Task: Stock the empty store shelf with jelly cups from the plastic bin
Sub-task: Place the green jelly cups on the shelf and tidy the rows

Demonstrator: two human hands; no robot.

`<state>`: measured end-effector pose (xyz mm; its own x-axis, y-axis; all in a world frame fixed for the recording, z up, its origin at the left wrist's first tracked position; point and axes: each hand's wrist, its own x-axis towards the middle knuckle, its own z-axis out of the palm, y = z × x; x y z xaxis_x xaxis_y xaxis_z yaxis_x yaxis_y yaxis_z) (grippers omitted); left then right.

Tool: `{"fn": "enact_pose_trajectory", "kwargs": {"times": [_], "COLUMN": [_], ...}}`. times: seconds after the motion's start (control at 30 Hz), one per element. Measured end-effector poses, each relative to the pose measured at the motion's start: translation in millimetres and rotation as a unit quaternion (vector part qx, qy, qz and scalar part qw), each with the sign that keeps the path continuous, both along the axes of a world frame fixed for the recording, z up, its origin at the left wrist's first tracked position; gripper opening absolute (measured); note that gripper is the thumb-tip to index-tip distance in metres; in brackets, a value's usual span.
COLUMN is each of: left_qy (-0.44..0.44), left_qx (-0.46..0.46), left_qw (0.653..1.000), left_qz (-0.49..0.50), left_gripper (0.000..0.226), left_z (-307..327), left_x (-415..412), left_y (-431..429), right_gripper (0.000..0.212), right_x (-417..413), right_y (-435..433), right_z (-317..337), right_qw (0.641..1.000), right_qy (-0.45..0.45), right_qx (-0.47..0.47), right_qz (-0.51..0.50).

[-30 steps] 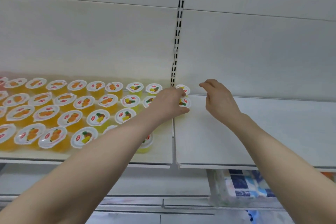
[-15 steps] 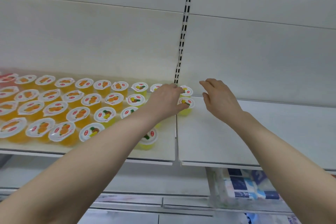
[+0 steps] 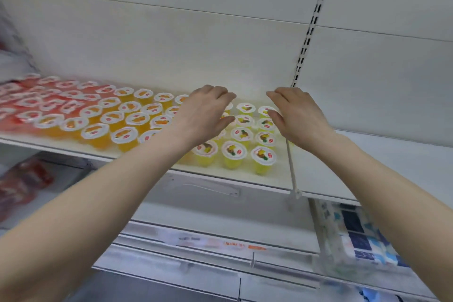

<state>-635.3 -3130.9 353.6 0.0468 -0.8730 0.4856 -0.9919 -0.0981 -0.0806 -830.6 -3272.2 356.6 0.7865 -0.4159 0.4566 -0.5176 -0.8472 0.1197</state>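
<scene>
Yellow jelly cups [image 3: 234,152]: block widened since earlier; left hand [image 3: 203,115] and right hand [image 3: 296,117] spread empty above (shelf [image 3: 245,176] nearly filled).

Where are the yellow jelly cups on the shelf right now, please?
In the head view, the yellow cups stand right of the orange cups, at the shelf panel's right end, between the left hand and right hand.

jelly cups [image 3: 234,153]: red, orange, yellow | upright, rows | on white shelf [image 3: 228,174]
</scene>
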Motion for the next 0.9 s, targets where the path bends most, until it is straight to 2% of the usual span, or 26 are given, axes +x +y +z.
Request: {"fn": "enact_pose_trajectory", "kwargs": {"times": [0.5,0.73,0.9], "left_qy": [-0.014,0.040,0.102], "left_qx": [-0.013,-0.012,-0.019], "left_qw": [0.991,0.972,0.938], "left_qz": [0.130,0.233,0.330], "left_gripper": [0.046,0.043,0.039], "left_z": [-35.2,-73.0,-115.7], "left_x": [156.7,200.1,221.7], "left_y": [287.8,423.4,503.0], "right_gripper": [0.050,0.048,0.052], "right_x": [195.9,284.4,345.4], "right_y": [245.4,352.9,420.1], "right_z": [-28.5,-67.7,-101.6], "right_qw": [0.981,0.953,0.919], "right_qy": [0.034,0.046,0.096], "right_qx": [-0.018,0.001,0.036], "right_qz": [0.192,0.301,0.381]}}
